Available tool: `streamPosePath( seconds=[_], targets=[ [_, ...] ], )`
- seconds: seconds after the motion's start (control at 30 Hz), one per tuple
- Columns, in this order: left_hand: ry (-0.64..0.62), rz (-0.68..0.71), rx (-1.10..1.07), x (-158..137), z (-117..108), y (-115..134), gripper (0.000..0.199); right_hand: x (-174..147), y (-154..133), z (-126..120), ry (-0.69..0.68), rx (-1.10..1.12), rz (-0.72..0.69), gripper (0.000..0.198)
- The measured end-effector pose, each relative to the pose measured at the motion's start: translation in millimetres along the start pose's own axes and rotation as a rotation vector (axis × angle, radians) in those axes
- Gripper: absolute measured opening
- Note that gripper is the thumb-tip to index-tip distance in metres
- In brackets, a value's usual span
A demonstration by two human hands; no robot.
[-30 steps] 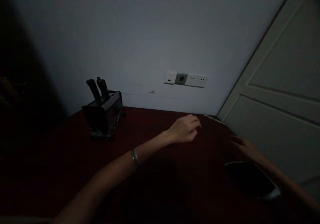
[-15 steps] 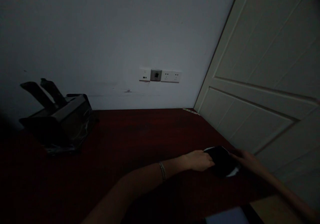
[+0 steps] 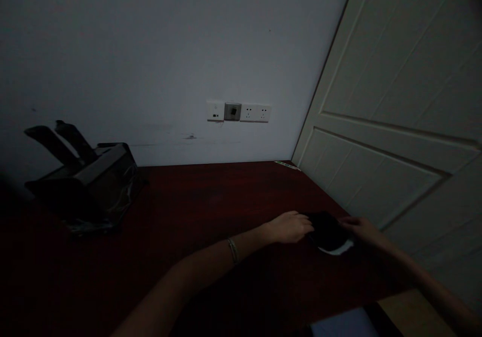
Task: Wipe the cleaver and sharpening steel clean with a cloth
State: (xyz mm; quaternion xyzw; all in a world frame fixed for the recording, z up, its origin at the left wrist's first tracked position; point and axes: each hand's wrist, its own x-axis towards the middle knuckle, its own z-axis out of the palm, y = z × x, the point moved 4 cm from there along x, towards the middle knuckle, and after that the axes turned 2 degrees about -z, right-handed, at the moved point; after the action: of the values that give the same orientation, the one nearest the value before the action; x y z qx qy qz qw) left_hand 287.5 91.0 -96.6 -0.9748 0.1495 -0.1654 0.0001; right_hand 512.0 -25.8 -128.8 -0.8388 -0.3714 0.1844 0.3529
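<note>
We see a dark box [image 3: 88,186] on the left of the table [image 3: 196,201]. Two black handles [image 3: 56,143] stick up out of it at a slant. What the handles belong to stays hidden inside the box.

The table is dark red. It meets a pale wall [image 3: 169,50] with a row of sockets [image 3: 238,112]. A cream door [image 3: 406,126] stands on the right.

Near the door, a dark flat thing [image 3: 328,232] with a pale edge lies on the table. The left hand [image 3: 289,226] touches its left side with bent fingers. The right hand [image 3: 360,229] touches its right side. The room is very dim, so we cannot tell what the thing is, or if the hands grip it. The left wrist wears a thin bracelet [image 3: 233,250].
</note>
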Motion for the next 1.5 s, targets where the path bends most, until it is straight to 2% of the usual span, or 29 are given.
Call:
streamPosePath(
  seconds=[0.13,0.2,0.3,0.43,0.5,0.57,0.73,0.83,0.97,1.03,1.1,1.2,1.3,1.37,1.5],
  targets=[
    [0.065,-0.090,0.043,-37.7,-37.1,-22.1,0.032,-2.7,-36.0,29.2,-0.101,0.212,0.063,0.020],
    [0.105,-0.194,0.051,-64.9,-58.0,-35.7,0.031,-3.8,-58.4,50.6,-0.133,0.300,0.078,0.018],
    [0.117,-0.410,0.026,-115.6,-87.6,-54.6,0.031,-8.2,-99.2,93.8,-0.227,0.451,0.096,0.018],
    [0.036,-0.608,-0.092,-195.8,-118.4,-64.4,0.034,-21.5,-167.7,164.8,-0.427,0.638,0.071,0.017],
    [0.072,-0.684,-0.220,-238.7,-132.2,-63.2,0.036,-32.7,-203.6,202.5,-0.540,0.691,0.058,0.018],
    [0.160,-0.803,-0.368,-283.5,-145.3,-60.2,0.038,-47.1,-238.9,239.9,-0.645,0.729,0.031,0.020],
    [0.329,-1.215,-0.598,-398.1,-173.4,-42.2,0.038,-92.6,-317.0,329.6,-0.818,0.745,-0.059,0.024],
    [0.386,-1.445,-0.587,-462.4,-187.9,-27.9,0.035,-120.9,-352.2,379.6,-0.876,0.690,-0.130,0.034],
    [0.326,-1.628,-0.497,-534.8,-195.3,-12.3,0.037,-155.3,-383.3,432.7,-0.946,0.673,-0.253,0.060],
    [0.283,-1.655,-0.477,-561.5,-194.7,-5.7,0.040,-169.2,-392.9,449.5,-0.969,0.653,-0.330,0.071],
    [0.242,-1.652,-0.445,-579.9,-193.4,0.4,0.041,-180.1,-400.1,459.6,-0.983,0.590,-0.427,0.073],
    [0.141,-1.646,-0.377,-592.7,-190.3,7.5,0.043,-189.6,-407.3,464.2,-0.914,0.297,-0.647,0.056],
    [0.007,-1.596,-0.246,-590.1,-189.3,11.2,0.043,-193.2,-411.5,460.1,-0.757,-0.042,-0.856,0.038],
    [-0.095,-1.557,-0.132,-583.2,-190.6,12.4,0.042,-194.1,-412.0,455.4,-0.689,-0.133,-0.901,0.034],
    [-0.308,-1.583,0.040,-565.8,-196.3,14.8,0.042,-196.9,-409.4,445.2,-0.617,-0.233,-0.938,0.037]
  ],
)
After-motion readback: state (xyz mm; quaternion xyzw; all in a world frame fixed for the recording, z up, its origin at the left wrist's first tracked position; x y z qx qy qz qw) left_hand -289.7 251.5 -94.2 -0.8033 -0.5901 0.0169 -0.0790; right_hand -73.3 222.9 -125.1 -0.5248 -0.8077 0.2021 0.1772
